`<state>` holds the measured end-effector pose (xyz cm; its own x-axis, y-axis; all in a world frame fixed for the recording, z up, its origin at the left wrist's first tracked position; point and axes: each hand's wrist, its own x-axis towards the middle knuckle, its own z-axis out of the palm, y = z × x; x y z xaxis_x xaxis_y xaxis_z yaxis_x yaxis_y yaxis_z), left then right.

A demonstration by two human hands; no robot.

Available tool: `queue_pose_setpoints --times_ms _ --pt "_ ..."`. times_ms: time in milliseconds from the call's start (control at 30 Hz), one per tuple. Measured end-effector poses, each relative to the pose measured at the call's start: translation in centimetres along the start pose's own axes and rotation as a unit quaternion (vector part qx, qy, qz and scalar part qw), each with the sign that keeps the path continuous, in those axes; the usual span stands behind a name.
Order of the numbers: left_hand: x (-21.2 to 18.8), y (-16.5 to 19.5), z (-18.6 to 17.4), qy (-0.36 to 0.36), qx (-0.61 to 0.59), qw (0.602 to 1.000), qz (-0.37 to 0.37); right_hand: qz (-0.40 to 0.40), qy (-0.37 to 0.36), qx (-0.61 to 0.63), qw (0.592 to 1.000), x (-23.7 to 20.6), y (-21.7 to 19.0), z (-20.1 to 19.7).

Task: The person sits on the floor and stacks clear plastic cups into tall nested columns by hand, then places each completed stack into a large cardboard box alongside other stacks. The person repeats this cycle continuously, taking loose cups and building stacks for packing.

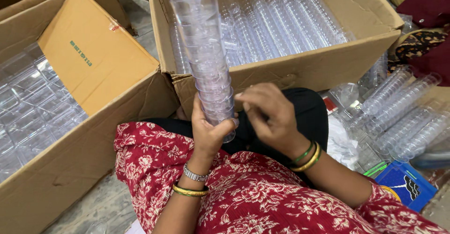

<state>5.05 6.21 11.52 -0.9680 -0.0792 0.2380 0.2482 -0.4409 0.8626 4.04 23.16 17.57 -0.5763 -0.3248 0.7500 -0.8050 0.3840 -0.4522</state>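
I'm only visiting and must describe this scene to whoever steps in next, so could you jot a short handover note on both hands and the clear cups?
Left hand: wrapped around the lower end of a tall stack of clear plastic cups, holding it tilted upward.
Right hand: beside the stack's bottom, fingertips at the lowest cups, not clearly gripping.
Middle cardboard box: holds many similar stacks lying side by side.
Left cardboard box: holds clear square containers.
More stacks lie on the floor to the right.
Done: many stacks boxed.
Left: the held stack and the floor stacks remain outside the box.
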Motion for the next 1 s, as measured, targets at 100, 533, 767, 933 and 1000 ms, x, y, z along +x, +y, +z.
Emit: queue_pose_setpoints --times_ms 100,533,767,933,1000 --pt "0.0 -0.5 -0.1 -0.011 0.002 1.0 0.029 0.016 -0.053 -0.033 0.998 0.3 -1.4 0.0" --pt "-0.7 -0.8 -0.3 -0.004 0.086 0.995 0.048 -0.006 -0.027 -0.01 1.0 2.4 -2.9 -0.9" --pt "-1.2 -1.3 -0.3 0.002 0.122 0.992 0.038 0.083 -0.022 0.022 0.996 3.6 -3.1 -1.2" --pt "-1.2 -2.1 -0.8 0.006 0.139 0.99 0.036 0.072 -0.001 0.001 0.997 4.2 -2.8 -1.3" --pt "-1.1 -2.4 -1.0 0.0 0.15 0.988 0.037 0.03 0.027 -0.03 0.999 4.7 -2.5 -1.5"
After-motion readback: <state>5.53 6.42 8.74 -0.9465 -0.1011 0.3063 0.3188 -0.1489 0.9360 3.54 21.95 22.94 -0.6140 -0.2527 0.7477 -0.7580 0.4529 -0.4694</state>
